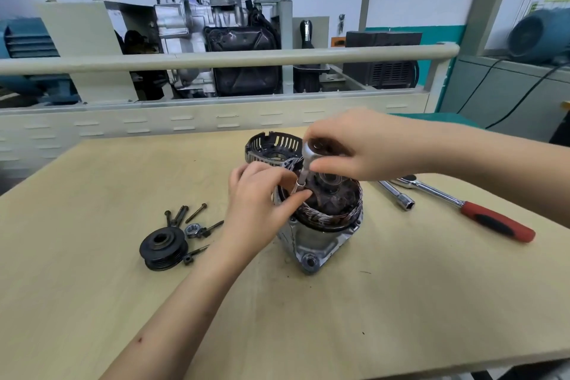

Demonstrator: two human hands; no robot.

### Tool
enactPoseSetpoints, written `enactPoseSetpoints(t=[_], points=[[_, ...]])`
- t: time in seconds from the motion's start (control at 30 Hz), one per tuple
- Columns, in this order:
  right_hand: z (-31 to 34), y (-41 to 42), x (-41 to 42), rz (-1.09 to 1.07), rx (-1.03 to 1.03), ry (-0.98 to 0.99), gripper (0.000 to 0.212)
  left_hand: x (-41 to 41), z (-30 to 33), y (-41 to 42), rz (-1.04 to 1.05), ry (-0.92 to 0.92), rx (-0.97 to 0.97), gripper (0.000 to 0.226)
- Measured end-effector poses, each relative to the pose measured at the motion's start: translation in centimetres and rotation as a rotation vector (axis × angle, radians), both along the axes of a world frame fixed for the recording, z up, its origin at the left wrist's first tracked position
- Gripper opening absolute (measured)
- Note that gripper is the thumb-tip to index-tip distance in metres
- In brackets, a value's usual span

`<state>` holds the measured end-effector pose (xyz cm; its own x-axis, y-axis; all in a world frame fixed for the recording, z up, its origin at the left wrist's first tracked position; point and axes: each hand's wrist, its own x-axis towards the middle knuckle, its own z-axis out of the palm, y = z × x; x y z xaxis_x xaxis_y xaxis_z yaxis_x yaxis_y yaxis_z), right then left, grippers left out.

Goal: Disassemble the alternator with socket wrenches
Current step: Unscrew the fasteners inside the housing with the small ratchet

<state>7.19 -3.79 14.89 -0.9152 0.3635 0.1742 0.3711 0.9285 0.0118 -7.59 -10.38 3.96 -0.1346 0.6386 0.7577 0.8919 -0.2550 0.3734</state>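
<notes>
While the right hand (364, 145) curls around the round head of a small wrench (311, 151), its fingers wrap the top and the thumb lies along the near side. The wrench's thin shaft (303, 174) points down and a little left into the alternator (320, 216). The left hand (262, 194) is half closed. Its thumb and first finger pinch the bottom of the shaft, right where it meets the rim of the alternator.

The alternator stands on the table (92, 287), near the middle. Its top is off, so you can see a ring of shiny copper wire and a dark part in the middle. Its body is grey metal with a bolt hole at the front.

Just behind it lies a black cover (271, 145) with slots, partly hidden by the hands.

To the left sit a black pulley (163, 248), a nut (192, 230) and some long bolts (188, 214), close together.

To the right lie a silver extension bar (398, 194) and a big wrench with a red handle (468, 207), side by side and apart from the alternator.

Behind the table a pale rail (216, 58) runs across, with an engine (216, 40) behind it.
</notes>
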Motion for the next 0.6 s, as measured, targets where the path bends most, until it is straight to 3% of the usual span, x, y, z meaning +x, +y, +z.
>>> enactPoseSetpoints(t=[0.13, 0.23, 0.37, 0.47, 0.6], points=[[0.2, 0.1, 0.0, 0.006, 0.019, -0.056, 0.029, -0.3, 0.2, 0.3, -0.091, -0.062, -0.068, 0.018], [0.1, -0.4, -0.1, -0.062, 0.027, -0.013, 0.045, 0.4, 0.2, 0.4, 0.025, -0.017, -0.016, 0.026], [0.0, -0.2, 0.3, -0.051, -0.008, -0.042, 0.029, -0.3, 0.3, 0.3, -0.059, -0.092, -0.058, 0.022], [-0.1, 0.1, 0.5, -0.055, -0.057, -0.059, 0.036, -1.1, 0.5, 0.1, -0.150, -0.157, -0.163, 0.018], [-0.3, -0.2, 0.0, -0.185, -0.033, 0.058, 0.044, 0.4, 0.7, 0.2, 0.022, -0.021, -0.041, 0.018]])
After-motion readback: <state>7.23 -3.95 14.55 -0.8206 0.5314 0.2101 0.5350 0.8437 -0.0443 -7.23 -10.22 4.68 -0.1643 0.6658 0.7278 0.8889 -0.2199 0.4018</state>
